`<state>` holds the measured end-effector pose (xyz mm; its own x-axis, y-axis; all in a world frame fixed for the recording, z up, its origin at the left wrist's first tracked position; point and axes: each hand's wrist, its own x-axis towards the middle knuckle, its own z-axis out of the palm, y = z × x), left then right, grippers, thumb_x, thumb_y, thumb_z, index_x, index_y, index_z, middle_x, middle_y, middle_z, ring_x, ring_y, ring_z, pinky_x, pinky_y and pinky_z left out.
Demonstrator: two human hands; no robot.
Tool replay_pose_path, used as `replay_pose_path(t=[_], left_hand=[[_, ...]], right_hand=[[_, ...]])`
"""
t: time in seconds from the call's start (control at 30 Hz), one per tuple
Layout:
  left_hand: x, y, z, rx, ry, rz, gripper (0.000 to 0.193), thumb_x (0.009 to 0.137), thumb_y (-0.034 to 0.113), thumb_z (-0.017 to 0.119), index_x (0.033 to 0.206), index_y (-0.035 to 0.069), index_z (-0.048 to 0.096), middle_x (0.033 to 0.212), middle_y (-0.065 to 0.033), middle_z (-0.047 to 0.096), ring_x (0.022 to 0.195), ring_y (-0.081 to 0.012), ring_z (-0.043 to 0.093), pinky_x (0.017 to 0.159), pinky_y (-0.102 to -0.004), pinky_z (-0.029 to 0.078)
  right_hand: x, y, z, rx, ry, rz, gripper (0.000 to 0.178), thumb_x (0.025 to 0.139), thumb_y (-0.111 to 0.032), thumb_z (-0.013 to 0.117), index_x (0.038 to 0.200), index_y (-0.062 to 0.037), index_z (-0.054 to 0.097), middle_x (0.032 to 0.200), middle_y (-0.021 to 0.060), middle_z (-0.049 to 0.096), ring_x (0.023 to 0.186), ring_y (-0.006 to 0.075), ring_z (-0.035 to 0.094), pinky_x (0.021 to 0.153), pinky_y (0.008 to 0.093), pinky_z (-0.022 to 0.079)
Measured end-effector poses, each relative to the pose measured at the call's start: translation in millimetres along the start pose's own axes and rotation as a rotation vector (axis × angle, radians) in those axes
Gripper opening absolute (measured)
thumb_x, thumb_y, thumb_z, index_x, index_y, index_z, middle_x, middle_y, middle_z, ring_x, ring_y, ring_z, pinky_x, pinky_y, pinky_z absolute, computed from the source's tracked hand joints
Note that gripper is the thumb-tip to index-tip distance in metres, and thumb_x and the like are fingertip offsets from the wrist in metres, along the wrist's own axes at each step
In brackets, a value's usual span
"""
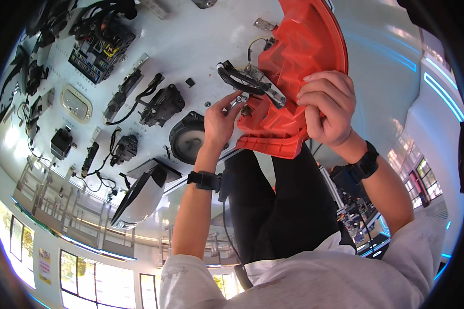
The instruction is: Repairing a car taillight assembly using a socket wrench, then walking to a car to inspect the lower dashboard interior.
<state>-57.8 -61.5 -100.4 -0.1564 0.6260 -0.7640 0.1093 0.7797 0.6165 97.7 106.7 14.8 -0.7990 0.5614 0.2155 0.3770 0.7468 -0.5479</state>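
A red car tail light (314,46) stands at the table's near edge, its ribbed inner side turned toward me. My right hand (329,105) is closed around its outer rim, thumb and fingers gripping the red plastic. Pinched between the fingers of my left hand (220,122) is a small metal wrench (237,101), its ring end against the lower left of the light. Just above it, a black corrugated cable (237,77) loops to a grey connector (276,96). A thin wire (249,51) runs by a metal bracket on the light's far side.
A round speaker (188,138) sits left of my left hand. Further left on the white table are a black actuator (162,104), a fuse box (100,54) and several wired modules. A wing mirror (145,193) hangs at the near edge.
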Motion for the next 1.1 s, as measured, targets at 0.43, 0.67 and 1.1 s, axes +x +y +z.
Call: replay_pose_path(t=[0.43, 0.67, 1.1], left_hand=[[9.1, -23.9, 13.6, 0.044, 0.138, 0.176, 0.027, 0.09, 0.023, 0.06, 0.115, 0.014, 0.066, 0.084, -0.0115, 0.062, 0.073, -0.0245, 0.058, 0.069, -0.034, 0.045], [10.0, -28.3, 17.0, -0.023, 0.175, 0.268, 0.025, 0.09, 0.017, 0.059, 0.113, 0.014, 0.068, 0.08, -0.0098, 0.058, 0.069, -0.0223, 0.056, 0.066, -0.0331, 0.045], [21.2, -32.7, 22.1, -0.106, 0.158, 0.324, 0.023, 0.089, 0.016, 0.061, 0.111, 0.013, 0.069, 0.088, -0.0093, 0.061, 0.076, -0.0211, 0.059, 0.07, -0.0317, 0.046]], right_hand=[[-4.6, 2.1, -1.0, -0.033, 0.017, -0.028, 0.008, 0.059, -0.001, 0.056, 0.061, -0.0091, 0.054, 0.067, 0.001, 0.059, 0.074, 0.0213, 0.059, 0.07, 0.0302, 0.04], [-6.3, -0.9, -1.4, -0.065, -0.012, -0.015, 0.008, 0.06, -0.002, 0.056, 0.06, -0.0092, 0.052, 0.067, 0.0013, 0.058, 0.076, 0.0208, 0.059, 0.069, 0.03, 0.039], [-6.3, -3.2, -0.4, -0.12, -0.02, -0.019, 0.006, 0.059, -0.003, 0.053, 0.058, -0.009, 0.052, 0.065, 0.0024, 0.057, 0.077, 0.0215, 0.059, 0.068, 0.0305, 0.039]])
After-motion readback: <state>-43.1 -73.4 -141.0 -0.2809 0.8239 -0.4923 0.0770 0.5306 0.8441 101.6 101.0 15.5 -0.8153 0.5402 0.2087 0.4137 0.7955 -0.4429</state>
